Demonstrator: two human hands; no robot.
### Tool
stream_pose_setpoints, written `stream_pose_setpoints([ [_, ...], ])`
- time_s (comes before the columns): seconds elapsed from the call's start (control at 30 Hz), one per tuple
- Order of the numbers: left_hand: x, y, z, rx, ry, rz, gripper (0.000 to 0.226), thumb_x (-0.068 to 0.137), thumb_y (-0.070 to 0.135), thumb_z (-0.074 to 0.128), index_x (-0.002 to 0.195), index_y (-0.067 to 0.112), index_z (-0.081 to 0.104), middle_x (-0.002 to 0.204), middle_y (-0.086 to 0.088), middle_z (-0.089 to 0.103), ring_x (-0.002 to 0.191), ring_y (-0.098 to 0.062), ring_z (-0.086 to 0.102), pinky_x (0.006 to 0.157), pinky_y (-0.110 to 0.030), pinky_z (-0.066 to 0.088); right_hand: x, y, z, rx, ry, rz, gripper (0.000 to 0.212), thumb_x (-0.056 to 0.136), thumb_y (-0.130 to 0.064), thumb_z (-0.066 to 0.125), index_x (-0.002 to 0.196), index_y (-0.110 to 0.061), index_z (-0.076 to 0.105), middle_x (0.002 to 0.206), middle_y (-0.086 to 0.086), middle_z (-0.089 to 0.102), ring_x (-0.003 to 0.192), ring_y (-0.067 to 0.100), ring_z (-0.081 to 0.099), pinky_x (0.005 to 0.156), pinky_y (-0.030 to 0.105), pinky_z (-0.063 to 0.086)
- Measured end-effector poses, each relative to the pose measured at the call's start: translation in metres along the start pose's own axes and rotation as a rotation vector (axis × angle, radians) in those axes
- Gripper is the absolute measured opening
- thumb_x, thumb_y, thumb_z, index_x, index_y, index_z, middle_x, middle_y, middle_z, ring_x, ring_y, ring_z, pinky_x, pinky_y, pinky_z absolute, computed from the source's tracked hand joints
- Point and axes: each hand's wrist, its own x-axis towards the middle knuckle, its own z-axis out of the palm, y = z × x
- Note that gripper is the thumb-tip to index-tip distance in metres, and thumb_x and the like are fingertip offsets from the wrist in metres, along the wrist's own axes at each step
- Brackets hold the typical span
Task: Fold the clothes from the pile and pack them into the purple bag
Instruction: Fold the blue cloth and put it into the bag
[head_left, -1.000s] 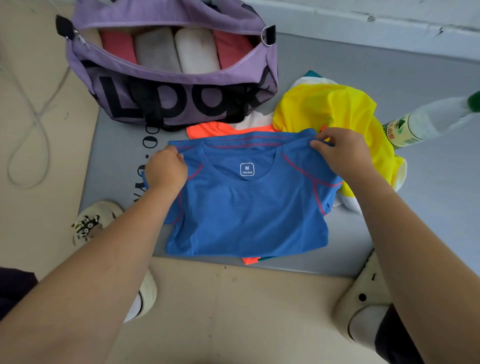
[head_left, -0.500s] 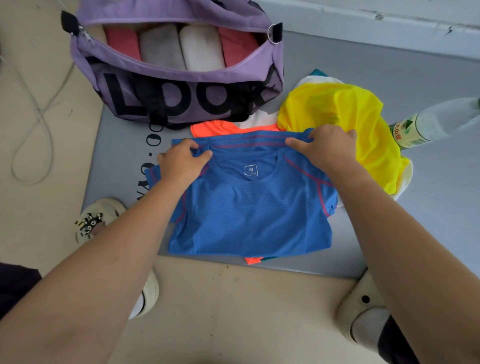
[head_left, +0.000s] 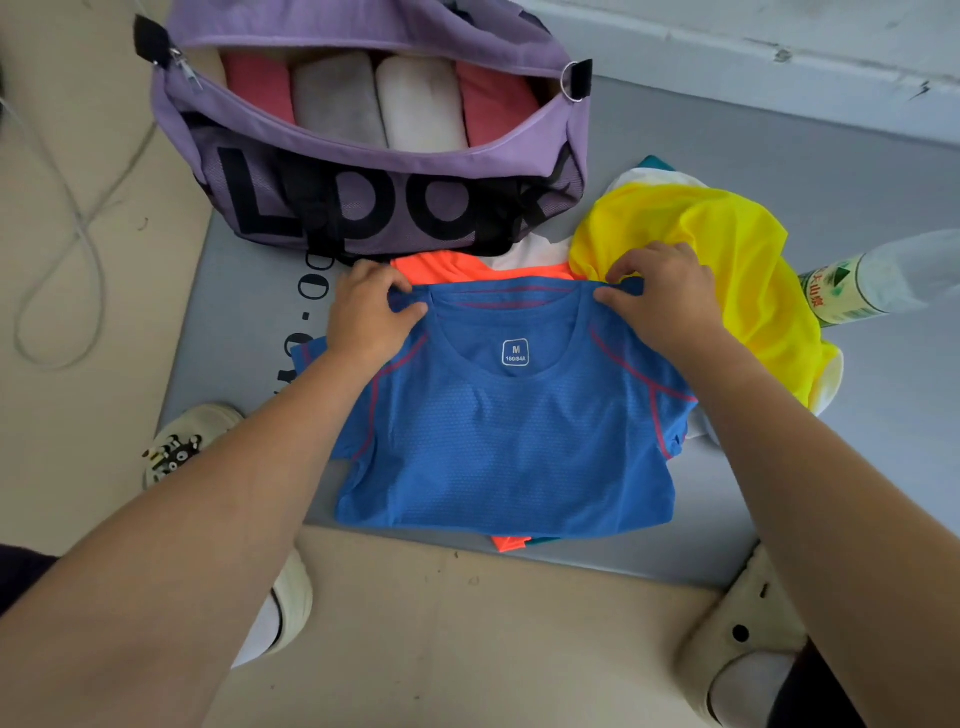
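Left hand, right hand pinching blue shirt

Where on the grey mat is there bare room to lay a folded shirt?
Bare mat shows between the purple bag and the wall, right of the bottle, and in a strip left of the blue shirt. Between bag, yellow shirt and blue shirt it is crowded; the left hand and right hand pinch the blue shirt's shoulders.

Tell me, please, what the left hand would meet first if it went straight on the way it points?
Probably the orange shirt just beyond the left hand, then the purple bag; depth is hard to judge.
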Motion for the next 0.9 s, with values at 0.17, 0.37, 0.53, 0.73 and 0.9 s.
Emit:
stream_pose_setpoints([
  [0.17,0.008,0.003,-0.007,0.111,-0.134,0.017,0.04,0.078,0.035,0.079,0.109,0.019,0.06,0.103,-0.002,0.06,0.105,-0.025,0.054,0.09,-0.041,0.047,0.007,0.0,0.0,-0.173,-0.174,0.073,0.04,0.082,-0.054,0.068,0.105,-0.021,0.065,0.111,0.007,0.063,0.12,0.032,0.041,0.095,0.045,0.031],
  [0.37,0.015,-0.004,-0.011,0.18,-0.171,0.051,0.025,0.082,0.039,0.075,0.082,0.018,0.063,0.093,0.003,0.053,0.104,-0.025,0.048,0.089,-0.036,0.042,0.011,0.001,-0.018,-0.148,-0.311,0.133,0.03,0.078,-0.044,0.077,0.078,-0.022,0.056,0.094,0.005,0.06,0.1,0.031,0.053,0.085,0.044,0.043],
  [0.53,0.011,-0.008,-0.013,0.018,-0.181,-0.008,0.019,0.079,0.034,0.078,0.08,0.023,0.062,0.088,0.005,0.063,0.088,-0.017,0.057,0.074,-0.028,0.041,0.01,-0.003,-0.013,0.131,-0.411,0.254,0.05,0.075,-0.035,0.082,0.112,-0.014,0.056,0.106,0.006,0.054,0.094,0.025,0.05,0.074,0.032,0.039],
  [0.73,0.006,-0.006,-0.018,-0.033,-0.097,-0.028,0.016,0.083,0.034,0.075,0.087,0.02,0.07,0.08,0.004,0.065,0.077,-0.016,0.059,0.066,-0.024,0.043,0.015,0.007,-0.02,-0.021,-0.403,0.218,0.037,0.077,-0.046,0.077,0.081,-0.012,0.063,0.075,0.003,0.056,0.076,0.024,0.049,0.056,0.029,0.034],
  [0.9,-0.005,0.004,-0.016,0.105,0.136,0.027,0.024,0.087,0.031,0.069,0.104,0.014,0.067,0.098,-0.006,0.067,0.098,-0.028,0.056,0.085,-0.034,0.04,0.015,0.008,-0.025,-0.001,-0.106,0.07,0.032,0.083,-0.041,0.072,0.087,-0.011,0.061,0.079,0.006,0.058,0.083,0.028,0.05,0.065,0.036,0.036],
])
